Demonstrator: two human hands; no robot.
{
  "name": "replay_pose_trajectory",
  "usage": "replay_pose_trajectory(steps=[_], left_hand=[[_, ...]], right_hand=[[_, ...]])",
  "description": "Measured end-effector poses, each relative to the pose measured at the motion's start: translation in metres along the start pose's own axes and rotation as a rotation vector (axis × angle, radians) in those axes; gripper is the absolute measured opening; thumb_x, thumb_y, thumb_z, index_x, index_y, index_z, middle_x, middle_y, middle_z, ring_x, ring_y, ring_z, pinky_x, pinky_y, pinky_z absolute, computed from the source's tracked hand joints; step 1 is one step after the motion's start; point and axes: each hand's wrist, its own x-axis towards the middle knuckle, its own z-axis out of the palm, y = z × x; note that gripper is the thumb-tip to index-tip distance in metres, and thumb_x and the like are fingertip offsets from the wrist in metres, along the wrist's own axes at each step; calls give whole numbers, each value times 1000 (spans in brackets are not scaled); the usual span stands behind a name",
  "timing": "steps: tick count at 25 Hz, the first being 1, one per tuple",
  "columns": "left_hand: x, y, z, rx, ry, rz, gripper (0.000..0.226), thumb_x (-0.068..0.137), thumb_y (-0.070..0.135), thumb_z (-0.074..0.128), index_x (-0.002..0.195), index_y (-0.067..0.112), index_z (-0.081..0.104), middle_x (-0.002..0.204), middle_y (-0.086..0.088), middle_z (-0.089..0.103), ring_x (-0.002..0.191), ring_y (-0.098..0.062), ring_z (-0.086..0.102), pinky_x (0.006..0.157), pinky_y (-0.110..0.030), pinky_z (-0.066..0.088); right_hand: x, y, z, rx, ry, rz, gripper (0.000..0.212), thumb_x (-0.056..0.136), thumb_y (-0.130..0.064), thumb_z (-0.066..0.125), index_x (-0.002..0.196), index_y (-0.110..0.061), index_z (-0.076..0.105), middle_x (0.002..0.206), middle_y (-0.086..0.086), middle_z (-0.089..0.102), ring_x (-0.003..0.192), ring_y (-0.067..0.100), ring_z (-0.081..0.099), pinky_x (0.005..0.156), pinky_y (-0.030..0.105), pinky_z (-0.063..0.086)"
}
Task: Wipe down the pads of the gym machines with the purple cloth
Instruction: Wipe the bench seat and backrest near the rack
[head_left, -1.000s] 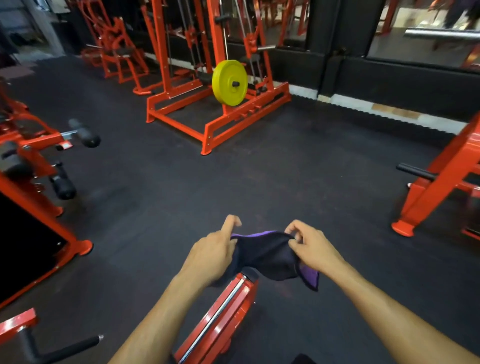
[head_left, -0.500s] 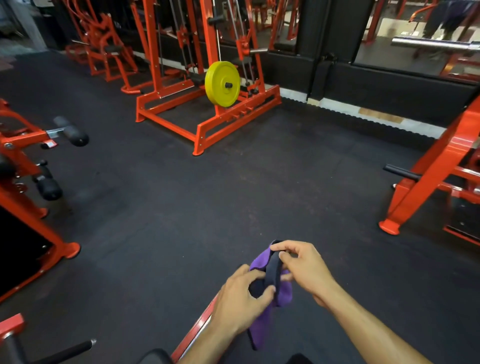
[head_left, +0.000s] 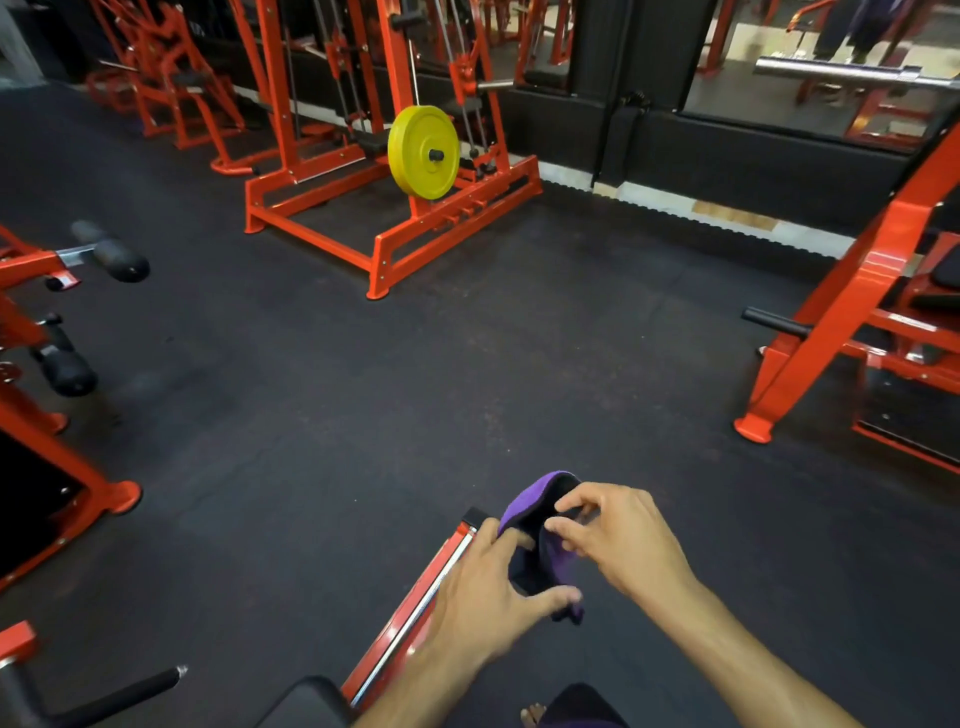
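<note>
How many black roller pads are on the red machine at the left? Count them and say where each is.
2. The upper roller pad juts out at the left edge; the lower roller pad sits below it, slightly further left. More may be hidden outside the view.

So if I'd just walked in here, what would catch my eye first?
Probably the yellow weight plate hung on the red-orange machine frame at the far side of the dark floor. Next, close to the camera at the bottom, the left hand and right hand together hold a bunched purple cloth just above a red frame rail.
</note>
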Motion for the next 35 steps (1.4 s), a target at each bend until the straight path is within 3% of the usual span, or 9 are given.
replay_pose_trajectory(steps=[4,8,12,14,16,24,28,31,35], left_hand=[[-2,-2,7,70,37,0,20,95,44,58,110,31,60,102,15,42,82,-6,47,73,-31,47],[2,-22,-5,-66,24,158,3,95,31,55,96,29,57,97,17,44,80,-4,49,75,-31,46],[8,-34,-36,-57,35,349,10,92,32,51,98,30,59,96,15,51,84,-5,55,77,-27,47],[12,-40,-50,-45,84,374,11,91,30,53,98,32,61,95,16,54,82,-3,57,75,-25,47],[13,-47,-61,-82,164,370,15,93,23,61,102,34,66,100,21,58,89,0,61,79,-21,48],[31,-30,-75,-355,186,274,43,86,-4,77,100,37,76,100,16,75,93,-8,72,87,-34,57],[42,4,-97,-752,80,208,56,94,-5,68,135,33,63,103,4,77,97,-10,70,94,-24,52],[54,35,-114,-927,105,269,27,101,10,60,117,27,73,112,8,72,102,-8,62,95,-33,42],[78,58,-125,-972,143,321,34,104,11,49,122,27,73,123,2,70,112,-11,60,108,-38,42]], right_hand=[[-4,-3,-7,-285,33,-120,15,85,-42,77,78,-30,70,65,-19,64,71,0,62,65,16,45],[-9,9,-27,-371,27,-110,22,83,-53,75,82,-31,71,70,-19,64,74,2,62,63,20,44],[-8,36,-36,-666,-146,-206,25,87,-56,69,102,-37,66,129,-30,54,114,2,55,86,27,50],[-8,45,-33,-542,-199,-269,14,92,-43,69,103,-35,70,135,-30,54,121,0,56,95,27,48],[-14,49,-27,-283,-163,-274,6,91,-31,74,97,-33,74,109,-28,67,102,0,63,86,24,49],[-29,41,-42,289,107,-96,47,84,-1,78,109,-39,70,87,-13,64,77,6,67,77,22,54],[-21,26,-69,188,112,-131,28,92,-15,73,97,-43,72,86,-11,68,75,5,59,75,27,48],[-15,-5,-96,378,152,-206,9,99,-30,62,107,-32,66,86,-2,64,78,16,54,78,37,46],[9,-16,-92,509,52,-125,31,97,-54,55,105,-24,59,93,-5,64,87,14,54,78,38,47]])
